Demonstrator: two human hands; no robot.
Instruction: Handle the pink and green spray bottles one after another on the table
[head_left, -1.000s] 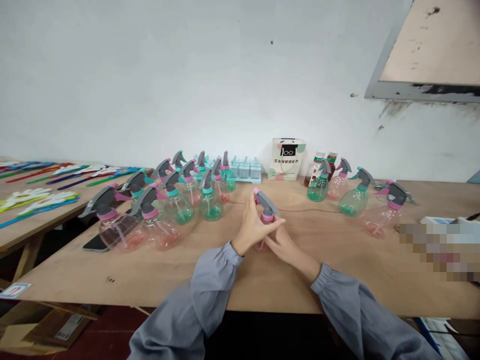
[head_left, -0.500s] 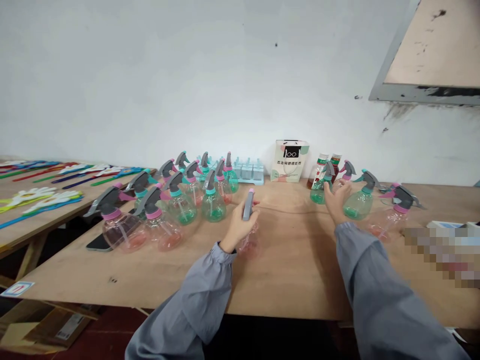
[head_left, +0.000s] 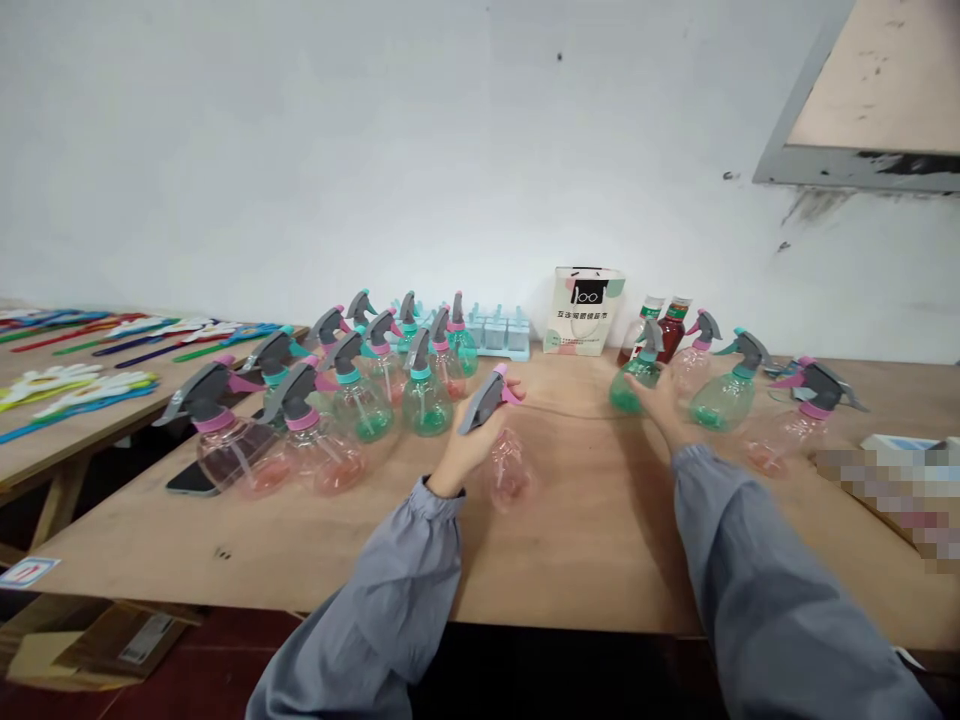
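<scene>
My left hand is closed round the neck of a clear pink spray bottle with a grey and pink trigger head, held tilted over the wooden table. My right hand reaches out to the right-hand group of bottles and touches a green spray bottle; its fingers curl by the bottle. Beside it stand a pink bottle, another green bottle and a further pink one.
Several pink and green spray bottles cluster at the table's left, with a dark phone beside them. A paper bag, pale blue trays and two drink bottles stand by the wall. A side table holds coloured strips.
My right hand left the pink bottle and reached right to the green bottle. My left hand carried the pink bottle a little left and tilted it.
</scene>
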